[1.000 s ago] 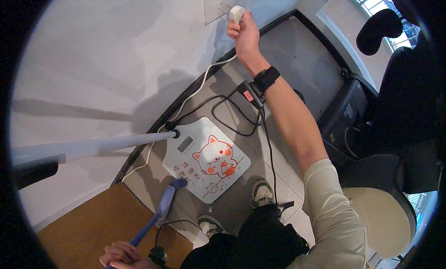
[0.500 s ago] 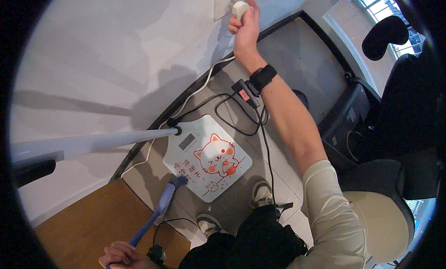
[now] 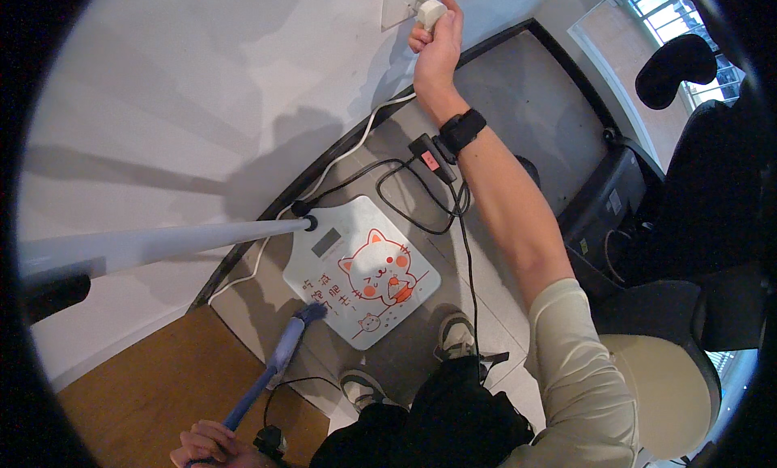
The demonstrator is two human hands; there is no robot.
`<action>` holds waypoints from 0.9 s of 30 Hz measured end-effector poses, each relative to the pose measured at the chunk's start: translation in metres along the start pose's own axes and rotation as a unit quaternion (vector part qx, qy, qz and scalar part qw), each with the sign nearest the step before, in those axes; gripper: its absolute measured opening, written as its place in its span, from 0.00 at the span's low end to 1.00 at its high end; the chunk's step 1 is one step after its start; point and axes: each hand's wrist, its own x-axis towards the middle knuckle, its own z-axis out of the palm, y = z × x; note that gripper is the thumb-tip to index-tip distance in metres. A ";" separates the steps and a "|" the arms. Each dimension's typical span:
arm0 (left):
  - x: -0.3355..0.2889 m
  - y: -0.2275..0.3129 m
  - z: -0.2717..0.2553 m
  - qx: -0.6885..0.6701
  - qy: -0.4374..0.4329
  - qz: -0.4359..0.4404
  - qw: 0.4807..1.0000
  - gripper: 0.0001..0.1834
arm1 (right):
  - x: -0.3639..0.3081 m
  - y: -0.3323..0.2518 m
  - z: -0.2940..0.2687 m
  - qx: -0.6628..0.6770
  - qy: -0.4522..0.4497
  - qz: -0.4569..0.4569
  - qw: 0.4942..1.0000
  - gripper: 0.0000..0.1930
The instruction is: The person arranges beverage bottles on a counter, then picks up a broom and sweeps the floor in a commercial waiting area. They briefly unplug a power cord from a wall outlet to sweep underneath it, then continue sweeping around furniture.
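Observation:
My right hand (image 3: pixel 435 41) is raised to the white wall and grips a white plug (image 3: pixel 430 12) pressed against the wall socket plate (image 3: pixel 398 0). A white cable (image 3: pixel 348 148) runs from there down to the floor. A black watch sits on that wrist. My left hand (image 3: pixel 209 448) is low at the bottom edge and holds the handle of a blue brush (image 3: pixel 279 360), whose bristled tip rests near a white bathroom scale (image 3: pixel 360 270) with a red cat drawing.
A white pole (image 3: pixel 154 245) crosses from the left to the scale's corner. Black cables and a black power strip with a red switch (image 3: pixel 432 158) lie on the grey floor. A black office chair (image 3: pixel 688 249) stands at right. Wooden flooring (image 3: pixel 137 387) lies lower left.
My right hand has risen with the white plug up to the wall socket. The left hand and the blue brush have stayed in place.

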 end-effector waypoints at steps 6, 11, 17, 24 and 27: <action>0.000 -0.001 0.000 0.007 -0.006 0.013 1.000 0.22 | -0.001 -0.003 0.018 -0.063 0.054 0.006 0.996 0.21; 0.001 -0.004 -0.006 0.020 0.001 0.009 1.000 0.22 | 0.004 -0.001 0.021 -0.324 0.073 -0.159 0.930 0.19; 0.002 -0.006 0.000 0.020 0.008 0.014 1.000 0.20 | 0.008 -0.008 0.006 -0.555 0.074 -0.384 0.734 0.16; 0.002 -0.005 0.002 0.015 0.028 -0.004 0.999 0.20 | -0.015 -0.038 0.012 -0.578 -0.075 -0.132 0.802 0.13; 0.003 -0.006 0.006 0.033 0.025 0.004 0.999 0.20 | -0.013 -0.046 0.017 -0.552 -0.100 -0.192 0.805 0.14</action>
